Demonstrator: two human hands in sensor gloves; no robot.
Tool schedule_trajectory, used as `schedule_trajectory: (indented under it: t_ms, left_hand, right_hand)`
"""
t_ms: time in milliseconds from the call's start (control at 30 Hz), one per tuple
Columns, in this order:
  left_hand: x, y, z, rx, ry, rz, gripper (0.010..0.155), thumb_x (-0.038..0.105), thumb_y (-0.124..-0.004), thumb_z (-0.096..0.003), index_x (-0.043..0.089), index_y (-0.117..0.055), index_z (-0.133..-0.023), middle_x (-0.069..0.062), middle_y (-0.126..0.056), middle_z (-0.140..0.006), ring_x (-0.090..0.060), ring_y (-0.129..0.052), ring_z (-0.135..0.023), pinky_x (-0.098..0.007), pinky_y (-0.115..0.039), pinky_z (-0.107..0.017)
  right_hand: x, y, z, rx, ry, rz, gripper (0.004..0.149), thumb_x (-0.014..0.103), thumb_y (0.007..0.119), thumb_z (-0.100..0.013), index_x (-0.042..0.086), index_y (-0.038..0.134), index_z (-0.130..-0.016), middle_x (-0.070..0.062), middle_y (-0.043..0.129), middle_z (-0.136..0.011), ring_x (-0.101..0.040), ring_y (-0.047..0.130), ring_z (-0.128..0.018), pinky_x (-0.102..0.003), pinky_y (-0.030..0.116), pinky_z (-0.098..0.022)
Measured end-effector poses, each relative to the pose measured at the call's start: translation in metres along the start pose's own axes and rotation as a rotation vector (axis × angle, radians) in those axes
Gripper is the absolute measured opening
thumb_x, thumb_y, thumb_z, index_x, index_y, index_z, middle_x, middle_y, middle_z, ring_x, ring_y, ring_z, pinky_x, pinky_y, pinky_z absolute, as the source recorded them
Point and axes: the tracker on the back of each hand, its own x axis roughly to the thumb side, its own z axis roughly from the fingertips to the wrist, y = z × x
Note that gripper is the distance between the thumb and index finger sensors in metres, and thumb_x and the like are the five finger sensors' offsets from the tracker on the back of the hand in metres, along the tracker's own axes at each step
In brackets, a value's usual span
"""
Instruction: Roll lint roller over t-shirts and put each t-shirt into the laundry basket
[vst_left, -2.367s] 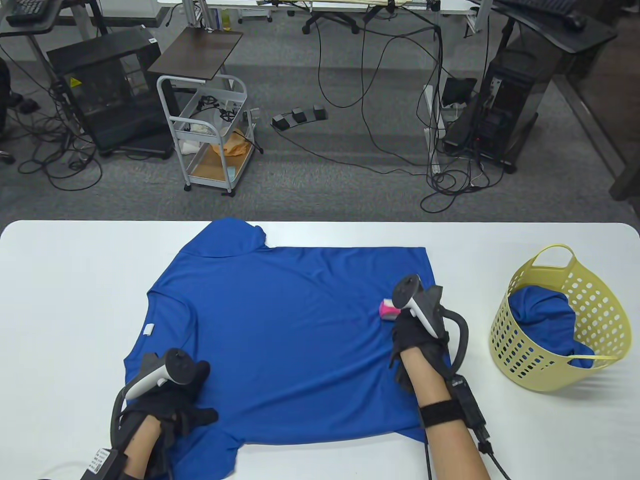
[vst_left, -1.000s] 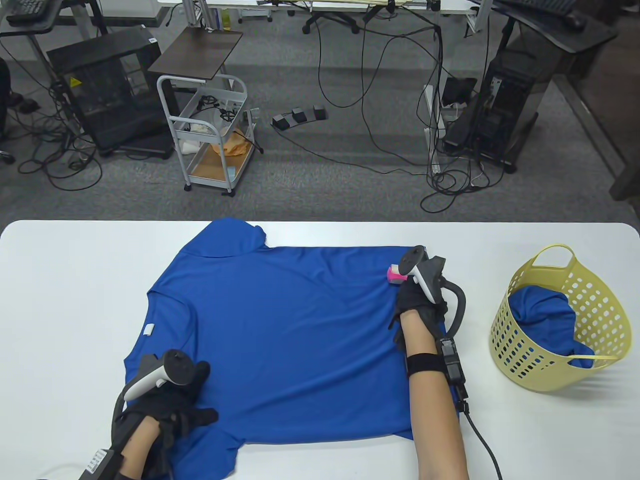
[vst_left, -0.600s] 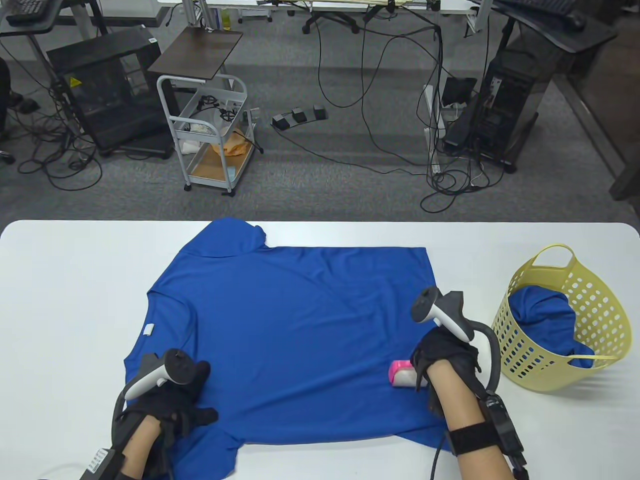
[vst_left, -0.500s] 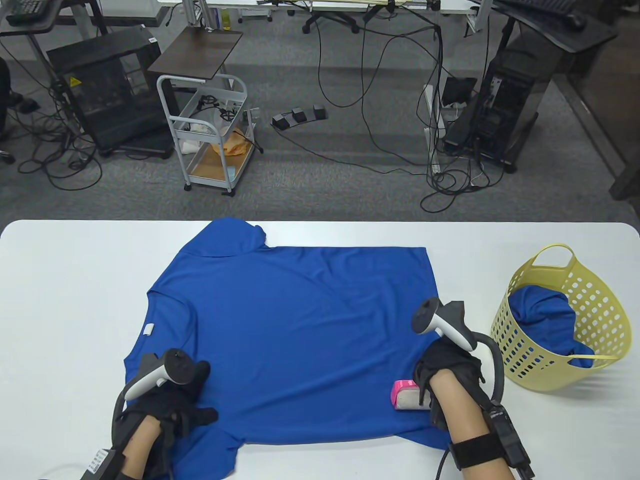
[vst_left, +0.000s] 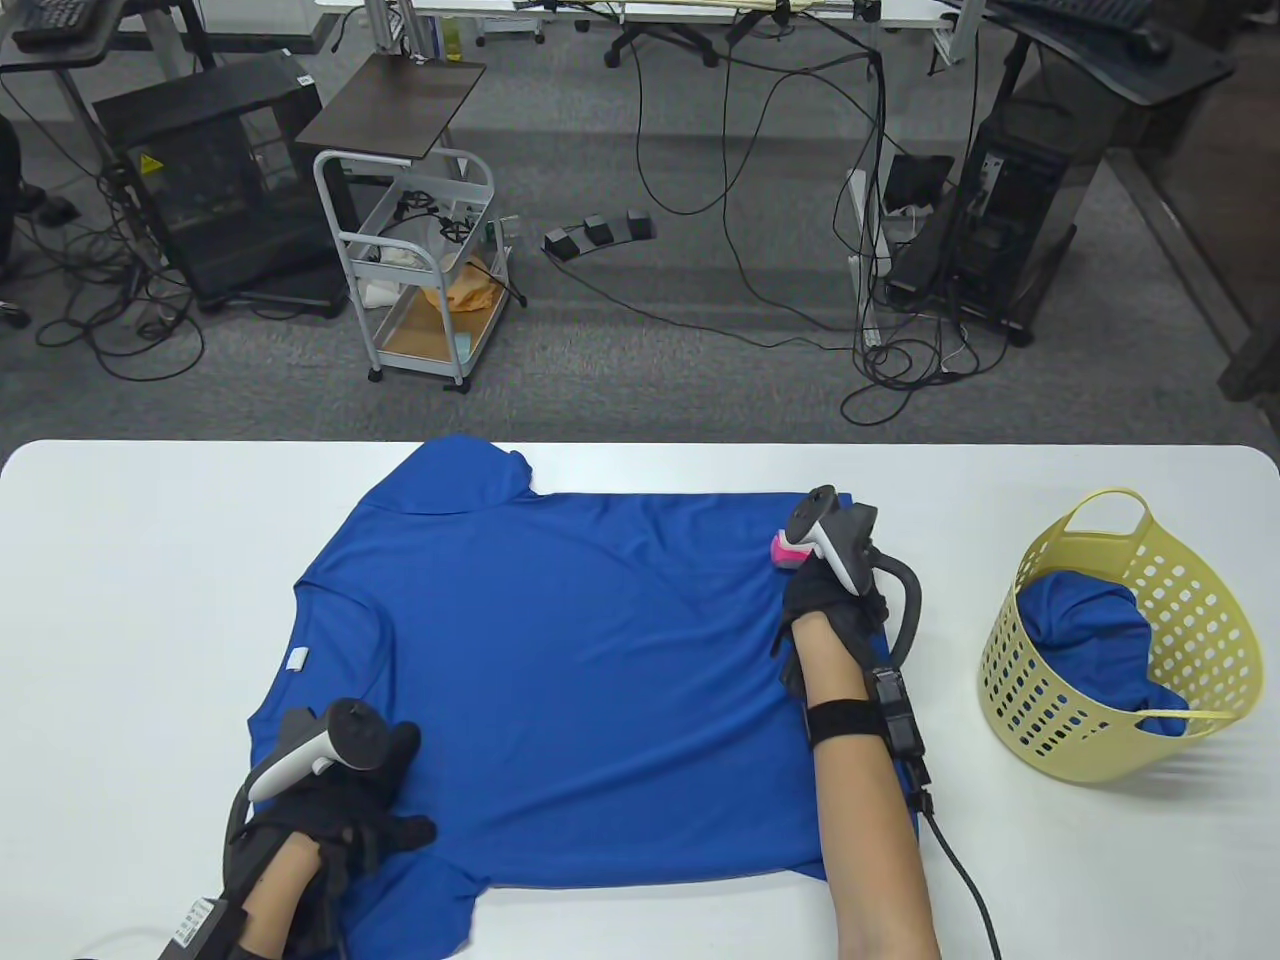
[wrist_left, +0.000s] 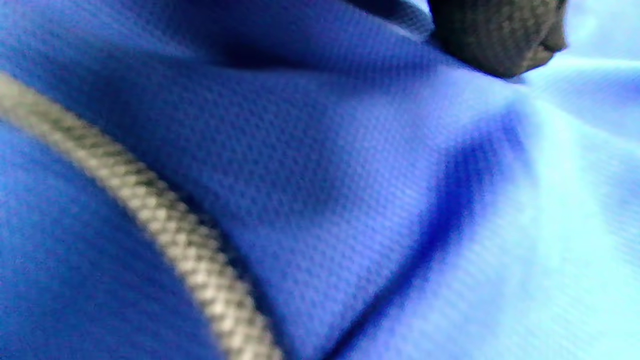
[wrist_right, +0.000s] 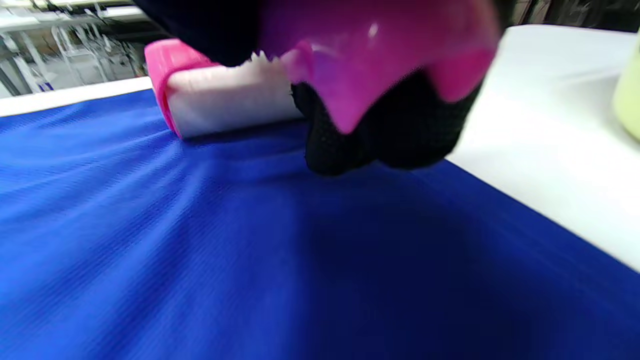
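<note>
A blue t-shirt (vst_left: 590, 650) lies spread flat on the white table (vst_left: 120, 560). My right hand (vst_left: 830, 595) grips the pink lint roller (vst_left: 787, 551), whose white roll (wrist_right: 230, 102) rests on the shirt near its far right edge. In the right wrist view the pink handle (wrist_right: 370, 55) runs through my curled gloved fingers (wrist_right: 380, 140). My left hand (vst_left: 345, 800) presses flat on the shirt's near left part, by the sleeve. The left wrist view shows only blue fabric (wrist_left: 350, 200) and one fingertip (wrist_left: 500, 35).
A yellow perforated laundry basket (vst_left: 1110, 640) stands at the table's right, with another blue shirt (vst_left: 1085, 640) inside. A cable (vst_left: 960, 880) trails from my right wrist over the table. Beyond the far edge the floor holds a cart (vst_left: 420, 270) and cables.
My right hand rolled the lint roller from the shirt's near right edge back up to its far right edge. The left hand has stayed in place on the shirt.
</note>
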Motion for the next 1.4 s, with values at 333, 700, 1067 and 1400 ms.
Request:
schedule_trajectory:
  t_ms: [333,700,1067,1400]
  left_hand:
    - [-0.018,0.033,0.025,0.143,-0.11,0.212,0.093,0.053,-0.071,-0.0514,0.03,-0.001,-0.107,-0.004,0.004,-0.114,-0.046,-0.007,-0.109,-0.068,-0.024,-0.076]
    - [0.051,0.064,0.113,0.632,-0.496,0.383,0.078,0.048,-0.071,-0.052,0.024,-0.025,-0.11,-0.009,-0.028,-0.117,-0.037,-0.036,-0.113,-0.054,-0.042,-0.08]
    - [0.155,0.008,0.098,0.523,-0.665,0.553,0.064,0.04,-0.067,-0.053,0.012,-0.047,-0.107,-0.017,-0.061,-0.108,-0.04,-0.076,-0.099,-0.051,-0.07,-0.071]
    - [0.152,0.003,0.087,0.496,-0.638,0.601,0.076,0.033,-0.08,-0.0502,0.001,-0.037,-0.105,-0.024,-0.061,-0.101,-0.032,-0.095,-0.086,-0.048,-0.082,-0.063]
  right_hand:
    - [-0.021,0.002,0.031,-0.139,-0.27,-0.161,0.06,0.032,0.062,-0.054,0.022,0.03,-0.104,-0.012,0.066,-0.101,-0.019,0.092,-0.069,-0.032,0.09,-0.046]
    - [-0.008,-0.002,0.207,-0.419,-0.855,-0.465,0.062,0.026,0.065,-0.053,0.017,0.03,-0.104,-0.018,0.06,-0.104,-0.027,0.087,-0.076,-0.04,0.086,-0.051]
    - [0.016,0.05,0.286,-0.399,-1.076,-0.555,0.071,0.019,0.078,-0.048,0.013,0.033,-0.102,-0.02,0.056,-0.106,-0.032,0.081,-0.087,-0.044,0.081,-0.063]
    - [0.008,0.063,0.28,-0.184,-1.249,-0.538,0.071,0.024,0.081,-0.048,0.017,0.036,-0.103,-0.023,0.045,-0.111,-0.038,0.066,-0.096,-0.05,0.072,-0.066]
